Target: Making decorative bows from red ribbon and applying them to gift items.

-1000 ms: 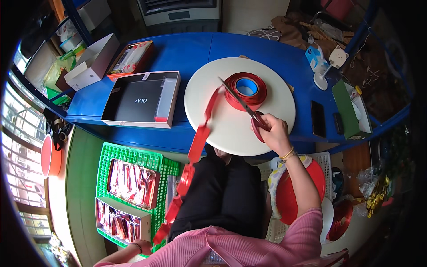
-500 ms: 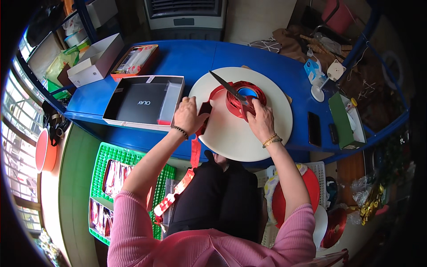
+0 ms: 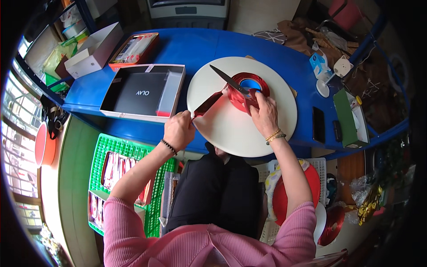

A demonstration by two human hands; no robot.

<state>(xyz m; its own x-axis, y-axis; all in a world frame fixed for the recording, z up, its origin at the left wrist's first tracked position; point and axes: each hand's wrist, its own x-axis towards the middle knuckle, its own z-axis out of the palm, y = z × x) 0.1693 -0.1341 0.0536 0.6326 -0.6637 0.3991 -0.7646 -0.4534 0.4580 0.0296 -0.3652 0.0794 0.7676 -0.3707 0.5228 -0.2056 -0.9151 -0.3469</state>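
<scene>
A roll of dark red ribbon point(image 3: 263, 83) with a blue core lies on the round white board point(image 3: 240, 138). One end of it stretches left as a strip point(image 3: 207, 106) to my left hand point(image 3: 179, 131), which is closed on it in a fist at the board's left edge. My right hand point(image 3: 265, 116) grips scissors point(image 3: 226, 78) over the roll. Their dark blades point up and left, lying together across the roll. The handles are partly hidden under my fingers.
Left on the blue table point(image 3: 200, 40) sits an open box point(image 3: 116, 100) with a black insert. A phone point(image 3: 318, 124) and a green box point(image 3: 345, 118) lie at the right. Below left stands a green basket point(image 3: 153, 213) with packets; a red ribbon spool point(image 3: 332, 227) is lower right.
My left hand has moved left and slightly down, closing on the ribbon's end and drawing it out. The red strip that hung beside my lap no longer shows. My right hand keeps the scissors.
</scene>
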